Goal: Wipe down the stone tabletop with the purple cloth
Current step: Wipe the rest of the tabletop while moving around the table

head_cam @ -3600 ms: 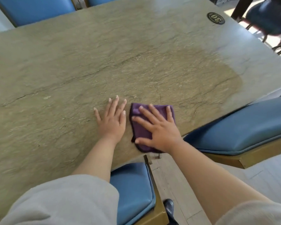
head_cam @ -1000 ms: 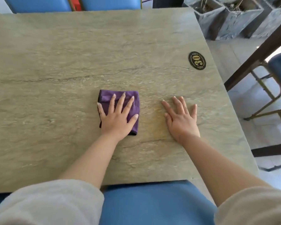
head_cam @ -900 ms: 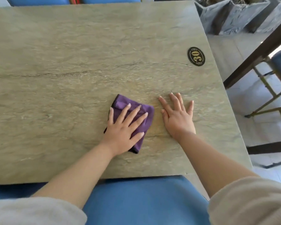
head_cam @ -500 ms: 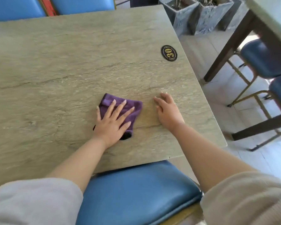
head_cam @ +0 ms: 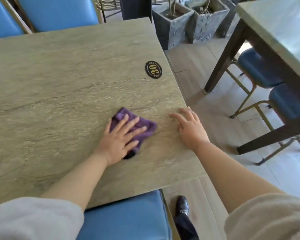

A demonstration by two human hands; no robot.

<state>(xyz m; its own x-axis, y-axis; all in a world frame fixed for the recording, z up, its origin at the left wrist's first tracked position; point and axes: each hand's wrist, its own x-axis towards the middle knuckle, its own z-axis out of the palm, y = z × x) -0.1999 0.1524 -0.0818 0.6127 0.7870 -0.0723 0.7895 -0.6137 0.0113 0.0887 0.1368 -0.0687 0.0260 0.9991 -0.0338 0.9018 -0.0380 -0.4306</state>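
Observation:
A folded purple cloth (head_cam: 145, 126) lies on the grey-green stone tabletop (head_cam: 59, 80), near its right edge. My left hand (head_cam: 121, 139) lies flat on the cloth with fingers spread, pressing it against the stone. My right hand (head_cam: 189, 127) rests at the table's right edge, a little right of the cloth, with relaxed fingers that hold nothing. Part of the cloth is hidden under my left palm.
A black oval number plaque (head_cam: 153, 69) sits on the table near the right edge. Blue chairs stand at the far side (head_cam: 59, 13) and the near side (head_cam: 128, 217). Stone planters (head_cam: 173, 23) and another table (head_cam: 275, 32) with blue chairs (head_cam: 260, 68) stand to the right.
The cloth went from my right hand to my left hand, which slid it rightward. My right hand has shifted to the table's right edge. The camera has swung to the right.

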